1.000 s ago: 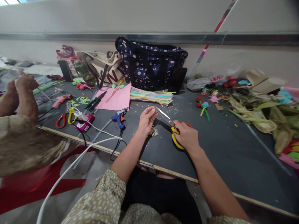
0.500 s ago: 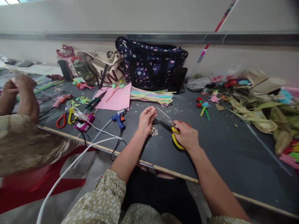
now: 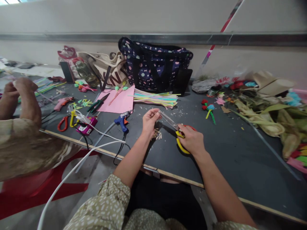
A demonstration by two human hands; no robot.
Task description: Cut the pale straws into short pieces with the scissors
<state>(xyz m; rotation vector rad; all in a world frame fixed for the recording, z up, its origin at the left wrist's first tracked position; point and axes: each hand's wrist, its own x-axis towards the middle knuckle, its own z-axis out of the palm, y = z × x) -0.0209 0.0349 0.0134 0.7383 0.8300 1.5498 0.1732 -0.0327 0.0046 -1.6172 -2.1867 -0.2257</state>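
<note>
Scissors with yellow and red handles are gripped in my right hand, above the dark table. Their blades slant up and left to the fingertips of my left hand. Its thumb and forefinger are pinched together at the blade tips; whatever they hold is too small to make out. Below and just right of my left hand lies a small heap of short beige cut pieces. A blue glue gun rests on the table to the left.
Behind my hands lie a bundle of pastel stems and a pink sheet with green-handled pliers. Bags line the wall. Small craft flowers and dried husks are at right. A white cable crosses the left; another person's hands work there.
The scissor blades look closer together than before. Both my hands stay in nearly the same place.
</note>
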